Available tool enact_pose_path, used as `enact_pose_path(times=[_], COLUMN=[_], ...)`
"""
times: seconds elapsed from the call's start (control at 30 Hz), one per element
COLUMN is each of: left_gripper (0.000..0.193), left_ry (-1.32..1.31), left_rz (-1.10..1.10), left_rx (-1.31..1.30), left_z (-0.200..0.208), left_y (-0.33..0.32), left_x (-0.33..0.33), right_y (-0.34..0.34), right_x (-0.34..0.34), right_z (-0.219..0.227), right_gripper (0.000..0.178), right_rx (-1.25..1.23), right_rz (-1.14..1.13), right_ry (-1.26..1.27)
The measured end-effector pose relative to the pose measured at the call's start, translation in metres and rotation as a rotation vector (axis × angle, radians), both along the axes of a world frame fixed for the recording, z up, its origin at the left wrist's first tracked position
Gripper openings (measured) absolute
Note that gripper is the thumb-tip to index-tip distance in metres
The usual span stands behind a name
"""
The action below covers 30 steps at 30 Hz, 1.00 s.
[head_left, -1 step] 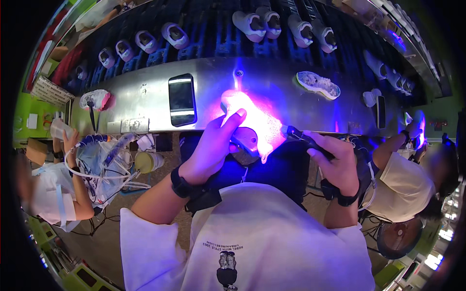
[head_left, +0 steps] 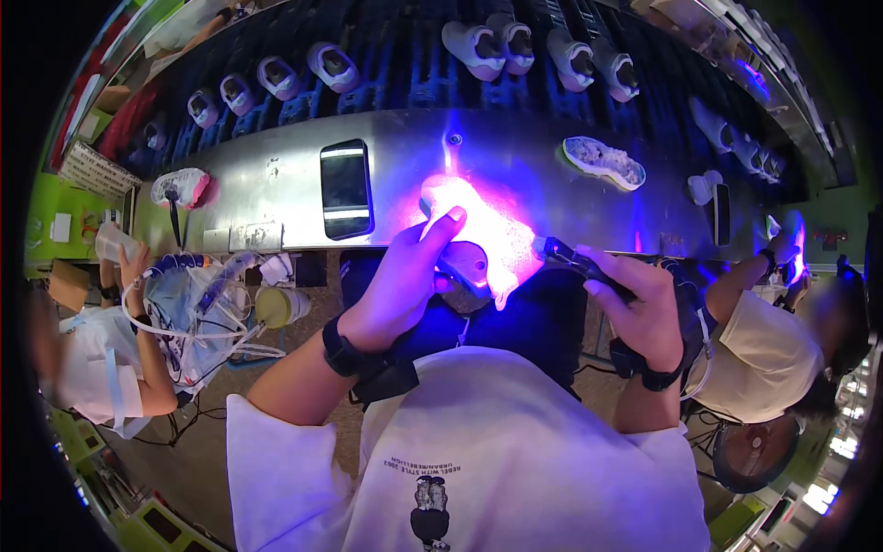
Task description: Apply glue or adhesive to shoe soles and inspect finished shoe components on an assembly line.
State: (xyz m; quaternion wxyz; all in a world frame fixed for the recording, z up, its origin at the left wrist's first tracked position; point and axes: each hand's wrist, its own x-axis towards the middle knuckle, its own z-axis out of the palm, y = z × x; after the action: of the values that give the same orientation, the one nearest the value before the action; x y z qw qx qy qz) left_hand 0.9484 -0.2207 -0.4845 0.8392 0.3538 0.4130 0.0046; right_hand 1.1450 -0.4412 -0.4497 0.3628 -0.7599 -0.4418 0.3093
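Observation:
A shoe (head_left: 478,216), blown out to white and pink under strong violet light, is held over the bench edge by my left hand (head_left: 391,281). Its thumb presses on the side of the shoe, and the dark foot opening faces toward me. My right hand (head_left: 651,317) grips a dark-handled brush (head_left: 575,258), fingers closed round the handle. The brush's tip reaches the right side of the shoe; glare hides whether it touches. Beyond the right hand, a white shoe sole (head_left: 603,163) lies on the metal bench (head_left: 285,175).
A phone (head_left: 346,189) lies left of the shoe. Further left, another sole (head_left: 181,188) has a brush (head_left: 174,221) beside it. Several shoes (head_left: 333,68) stand on the dark conveyor (head_left: 395,78) behind the bench. Co-workers (head_left: 110,368) sit at both sides, near tubes and a container (head_left: 281,307).

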Motion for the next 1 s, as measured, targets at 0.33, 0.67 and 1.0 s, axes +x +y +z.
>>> enact_pose_path(times=[0.33,0.67,1.0], left_gripper=[0.051,0.079,0.075], left_ry=[0.011,-0.072,-0.277], left_rz=[0.146,0.310,0.285], left_rx=[-0.250,-1.438,-1.360], left_z=[0.019,-0.034,-0.041], left_y=[-0.007,-0.002,-0.015], left_x=[-0.005,-0.012,-0.007], right_y=[0.032,0.038,0.004], right_x=[0.019,0.023,0.000], right_z=[0.021,-0.044,-0.085], right_gripper=[0.049,0.042,0.041], right_rx=[-0.005,0.136,0.146], right_rz=[0.153,0.028,-0.052], right_ry=[-0.223,0.107,0.154])
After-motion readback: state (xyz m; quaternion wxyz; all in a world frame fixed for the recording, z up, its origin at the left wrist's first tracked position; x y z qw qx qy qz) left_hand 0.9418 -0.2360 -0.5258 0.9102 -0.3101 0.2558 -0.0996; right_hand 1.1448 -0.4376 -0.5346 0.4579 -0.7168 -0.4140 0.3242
